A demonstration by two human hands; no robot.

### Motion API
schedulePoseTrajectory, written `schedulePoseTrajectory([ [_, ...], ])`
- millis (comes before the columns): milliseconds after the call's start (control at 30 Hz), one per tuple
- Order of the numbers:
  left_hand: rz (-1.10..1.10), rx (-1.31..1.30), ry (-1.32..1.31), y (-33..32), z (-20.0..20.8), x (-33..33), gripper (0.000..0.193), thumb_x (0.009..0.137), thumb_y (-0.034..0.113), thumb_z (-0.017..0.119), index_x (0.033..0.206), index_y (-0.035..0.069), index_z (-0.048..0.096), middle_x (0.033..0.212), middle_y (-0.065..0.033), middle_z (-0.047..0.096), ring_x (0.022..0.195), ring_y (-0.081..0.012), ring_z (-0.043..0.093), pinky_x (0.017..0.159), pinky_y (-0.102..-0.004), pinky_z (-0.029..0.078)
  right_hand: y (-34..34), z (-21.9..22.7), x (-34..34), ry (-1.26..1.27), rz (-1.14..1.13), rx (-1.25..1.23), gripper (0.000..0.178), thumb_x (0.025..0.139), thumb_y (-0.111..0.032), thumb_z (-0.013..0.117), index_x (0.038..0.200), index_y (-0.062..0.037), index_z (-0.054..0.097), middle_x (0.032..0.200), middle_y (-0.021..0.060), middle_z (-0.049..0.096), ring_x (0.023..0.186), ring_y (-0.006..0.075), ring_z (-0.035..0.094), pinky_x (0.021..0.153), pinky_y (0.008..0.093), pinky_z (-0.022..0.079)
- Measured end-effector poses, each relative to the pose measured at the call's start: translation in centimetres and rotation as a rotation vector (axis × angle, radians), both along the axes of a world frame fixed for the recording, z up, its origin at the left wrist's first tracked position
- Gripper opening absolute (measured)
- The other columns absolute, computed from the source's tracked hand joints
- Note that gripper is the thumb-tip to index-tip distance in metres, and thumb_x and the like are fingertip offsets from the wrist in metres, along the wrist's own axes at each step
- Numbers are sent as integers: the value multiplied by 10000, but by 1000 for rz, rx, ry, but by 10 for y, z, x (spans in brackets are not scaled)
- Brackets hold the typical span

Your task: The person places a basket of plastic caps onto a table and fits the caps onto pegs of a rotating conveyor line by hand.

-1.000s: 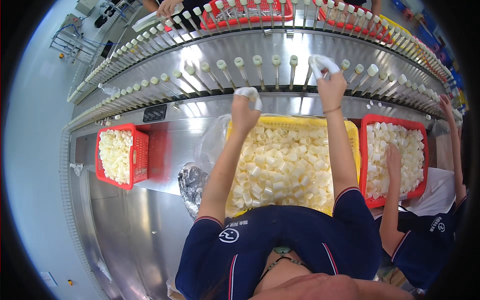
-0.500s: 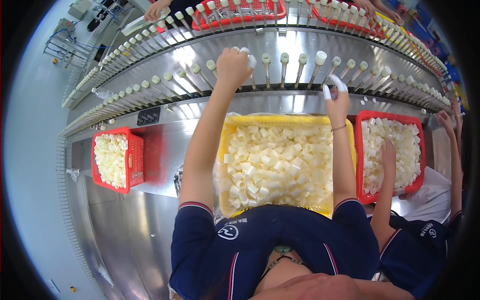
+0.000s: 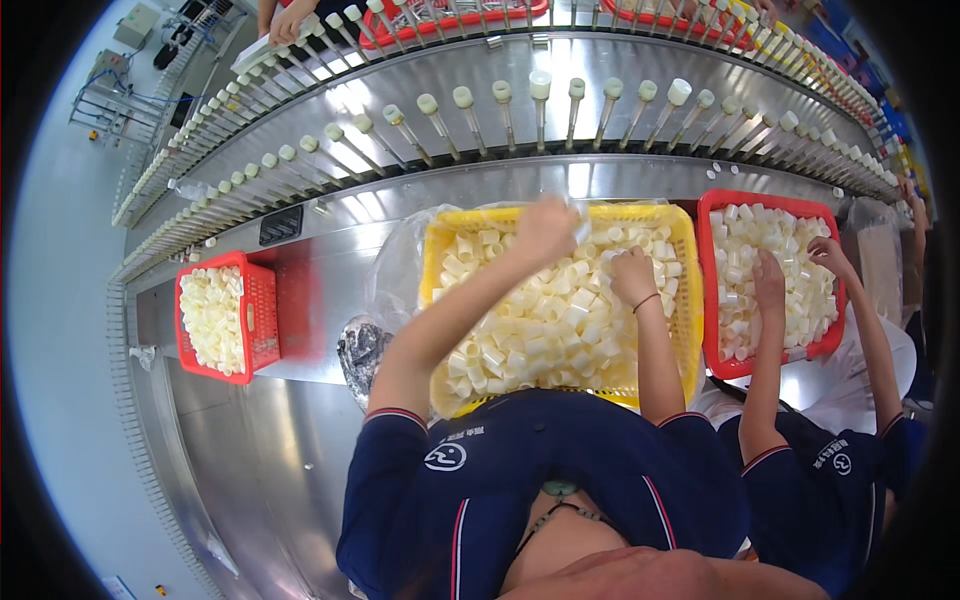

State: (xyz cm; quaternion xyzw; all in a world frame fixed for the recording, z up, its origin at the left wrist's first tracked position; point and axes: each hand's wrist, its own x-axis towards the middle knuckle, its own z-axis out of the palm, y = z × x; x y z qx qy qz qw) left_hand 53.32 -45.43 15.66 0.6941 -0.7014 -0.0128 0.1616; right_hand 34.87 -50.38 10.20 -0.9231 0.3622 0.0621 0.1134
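A yellow basket (image 3: 686,310) stands in front of me, heaped with short, hollow, cream-white plastic caps (image 3: 560,305). Over its far edge is my left hand (image 3: 548,232), smeared by motion; white covers show at its fingertips, and its grip is unclear. My right hand (image 3: 633,277) reaches down into the caps at the basket's right side. Its fingers are bent and closed, and what lies between them is hidden. Beyond the basket runs a curved row of upright metal rods (image 3: 541,125), each topped with a pale cap or tip. Two rods carry a wider white cap (image 3: 679,92).
Red baskets of similar caps stand left (image 3: 262,325) and right (image 3: 708,290). A co-worker's hands (image 3: 768,280) are in the right one. A black tray (image 3: 281,226) lies left of centre. Another rod row (image 3: 420,30) curves behind, with a person's hand (image 3: 292,20) beyond.
Both my hands have come back from the rods to the yellow basket, the right one down among the caps. A wider white cap now shows on a rod near where my left hand was.
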Motion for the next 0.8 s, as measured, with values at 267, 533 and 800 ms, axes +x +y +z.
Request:
schedulePoseTrajectory([
  [267, -38, 345, 257, 33, -80, -28, 202, 669, 169, 616, 833, 51, 609, 798, -156, 578, 775, -314, 566, 684, -410, 457, 2, 10, -4, -716, -101, 361, 429, 810, -108, 505, 1233, -77, 445, 943, 167, 519, 850, 300, 463, 774, 357, 398],
  [533, -137, 111, 427, 66, -39, -23, 321, 691, 105, 554, 1004, 37, 536, 830, -188, 574, 788, -329, 556, 688, -412, 450, -21, 71, 48, -981, -7, -86, 427, 818, -55, 505, 1238, -108, 454, 966, 116, 409, 874, 247, 421, 826, 302, 356],
  [800, 190, 350, 863, 84, 7, -12, 460, 745, 115, 558, 1183, 26, 447, 869, -171, 559, 752, -262, 560, 682, -323, 446, -94, 141, 149, -842, 78, -303, 396, 781, -101, 542, 1174, -79, 496, 911, 178, 506, 874, 317, 522, 754, 359, 449],
])
